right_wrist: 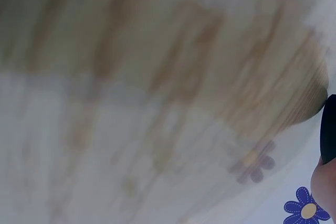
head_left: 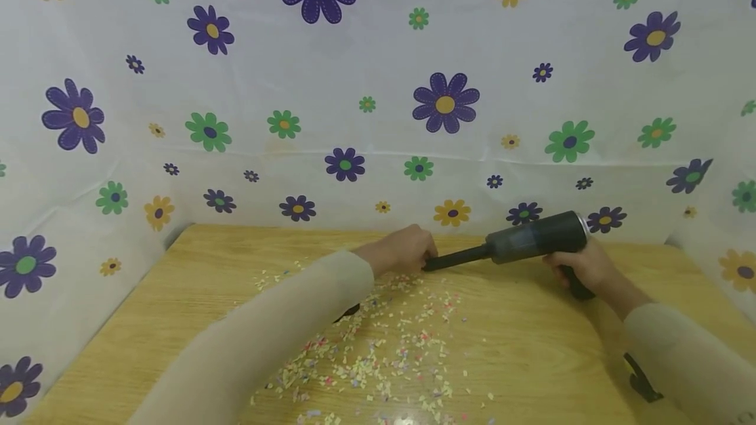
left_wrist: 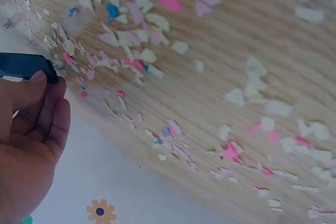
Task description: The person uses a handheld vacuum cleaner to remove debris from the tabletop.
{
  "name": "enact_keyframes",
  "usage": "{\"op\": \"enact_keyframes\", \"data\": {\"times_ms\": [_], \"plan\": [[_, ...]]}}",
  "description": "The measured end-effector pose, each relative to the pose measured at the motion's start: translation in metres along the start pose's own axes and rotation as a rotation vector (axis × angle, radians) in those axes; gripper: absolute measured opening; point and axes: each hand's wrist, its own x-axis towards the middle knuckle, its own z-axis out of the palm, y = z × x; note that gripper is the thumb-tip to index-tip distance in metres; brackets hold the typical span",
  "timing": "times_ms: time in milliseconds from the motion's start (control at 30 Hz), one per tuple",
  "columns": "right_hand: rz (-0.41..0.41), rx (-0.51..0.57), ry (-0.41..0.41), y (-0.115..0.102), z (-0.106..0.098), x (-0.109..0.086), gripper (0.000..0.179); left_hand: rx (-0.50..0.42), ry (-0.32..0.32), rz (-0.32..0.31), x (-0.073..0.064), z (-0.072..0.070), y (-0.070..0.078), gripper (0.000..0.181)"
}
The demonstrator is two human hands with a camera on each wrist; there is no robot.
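Note:
A black handheld vacuum cleaner (head_left: 534, 239) with a narrow nozzle (head_left: 463, 257) is held above the far part of the table. My right hand (head_left: 590, 269) grips its handle; only a sliver of that hand (right_wrist: 324, 188) and a dark part of the vacuum (right_wrist: 329, 129) show in the right wrist view. At the nozzle's end, my left hand (head_left: 407, 249) pinches the tip, with the dark tip (left_wrist: 29, 66) between thumb and fingers in the left wrist view. Small paper confetti (head_left: 366, 372), mostly pale yellow with pink, lilac and blue bits, lies beneath and in front of the left hand.
The wooden table (head_left: 531, 346) carries confetti mainly across its middle. A white flowered cloth (head_left: 378, 51) hangs behind it and along both sides. Dark gear (head_left: 642, 380) shows beneath the right sleeve, and the left sleeve (head_left: 266, 333) covers part of the table.

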Motion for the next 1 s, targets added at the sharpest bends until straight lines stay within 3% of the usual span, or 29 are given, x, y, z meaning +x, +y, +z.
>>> {"op": "enact_keyframes", "data": {"times_ms": [233,433,633,1000], "plan": [[-0.014,0.035,-0.028,-0.002,0.008,0.006,0.016,-0.007,0.012,0.0,-0.01,-0.001,-0.005,0.025],[0.092,-0.043,0.011,-0.007,0.015,0.011,0.012,-0.018,0.037,-0.008,-0.014,0.0,-0.014,0.026],[0.197,-0.086,0.05,-0.008,0.022,0.021,0.015,-0.028,0.046,-0.067,-0.013,0.0,-0.024,0.031],[0.251,-0.091,0.065,-0.007,0.031,0.038,0.015,-0.02,0.1,-0.081,-0.013,0.001,-0.044,0.027]]}}
